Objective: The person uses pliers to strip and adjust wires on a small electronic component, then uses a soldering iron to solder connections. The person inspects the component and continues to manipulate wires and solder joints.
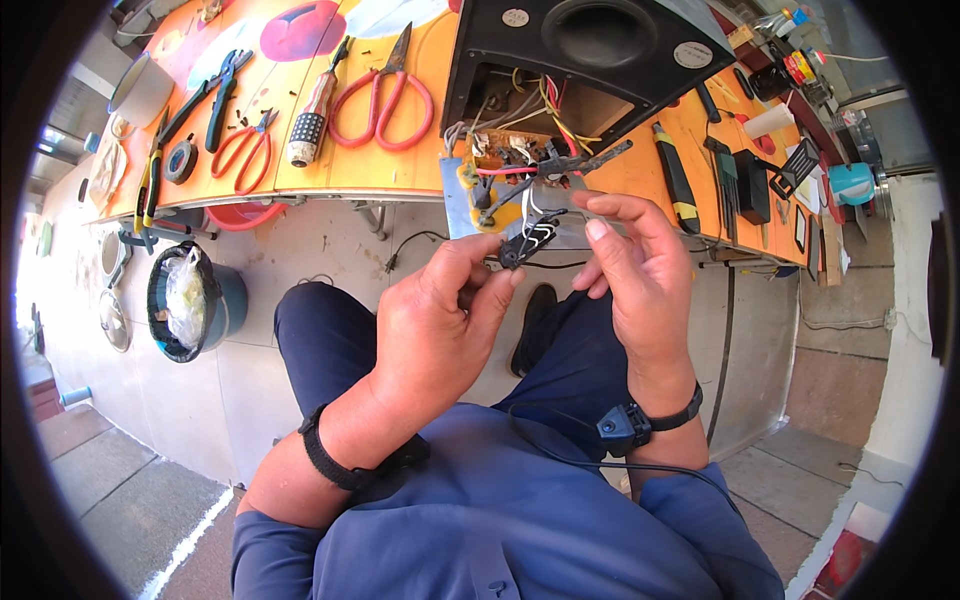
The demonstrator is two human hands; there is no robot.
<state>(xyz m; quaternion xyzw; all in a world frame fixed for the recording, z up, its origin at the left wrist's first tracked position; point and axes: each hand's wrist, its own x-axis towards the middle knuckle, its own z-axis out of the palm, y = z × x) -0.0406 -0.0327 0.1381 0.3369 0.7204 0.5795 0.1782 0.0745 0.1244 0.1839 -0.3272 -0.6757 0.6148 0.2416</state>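
Observation:
Between the thumb and fingers of my left hand (435, 300) is a small black plastic part (526, 244) with white wires (530, 212) looped over it. Those wires run up to a circuit board (520, 160) with a metal plate (458, 195) beside it, at the table's front edge. Just right of the black part is my right hand (640, 265), thumb and fingers apart, with nothing visible held in it. Behind the board stands a black speaker box (600, 60), its lower opening showing several coloured wires (553, 108).
Left on the table lie red-handled scissors (385, 105), a screwdriver (313, 120), small red snips (245, 150), pliers (222, 105) and black tape (181, 160). A yellow-black utility knife (677, 180) lies right. A lined bucket (200, 300) stands on the floor.

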